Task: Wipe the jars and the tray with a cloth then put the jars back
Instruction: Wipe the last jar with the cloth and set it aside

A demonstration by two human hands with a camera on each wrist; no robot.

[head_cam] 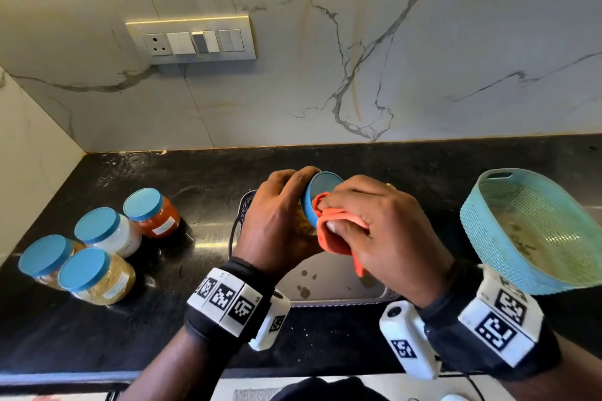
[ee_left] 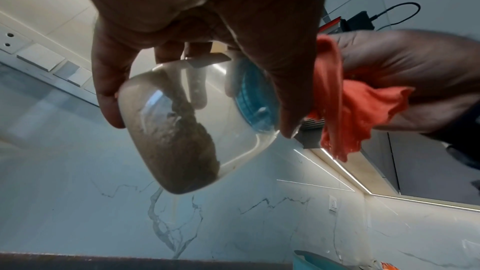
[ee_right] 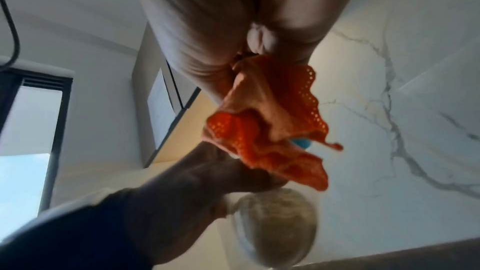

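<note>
The left hand [head_cam: 277,221] holds a jar [ee_left: 182,130] up over the counter [head_cam: 202,179]. Its fingers [ee_left: 109,81] are curled round the glass, and the thumb sits near the lid end. The jar is tipped on its side, with its blue lid [head_cam: 321,192] turned toward the right hand [head_cam: 381,231]. Brown powder lies along the low side of the glass.

The right hand's fingers are bunched tight on an orange cloth [head_cam: 338,231]. They press the cloth on the lid's edge, and the cloth touches the lid. A loose end of cloth hangs down under the fingers. In the right wrist view the cloth [ee_right: 270,126] has small holes in it, and a bit of blue lid peeks out from behind it.

Just under both hands sits a tray [head_cam: 332,280]. Its floor is pale with dark spots on it. You can see only part of it, as the hands hide the rest.

Well off to the left of the left fingers stand four more jars with blue lids, close to each other. One has red stuff [head_cam: 153,213], one has white stuff [head_cam: 109,233], and two have yellow-brown stuff [head_cam: 49,262] [head_cam: 97,277].

To the right of the right fingers is a blue basket [head_cam: 534,231], tipped up. On the wall beyond the fingers is a switch plate [head_cam: 192,39].
</note>
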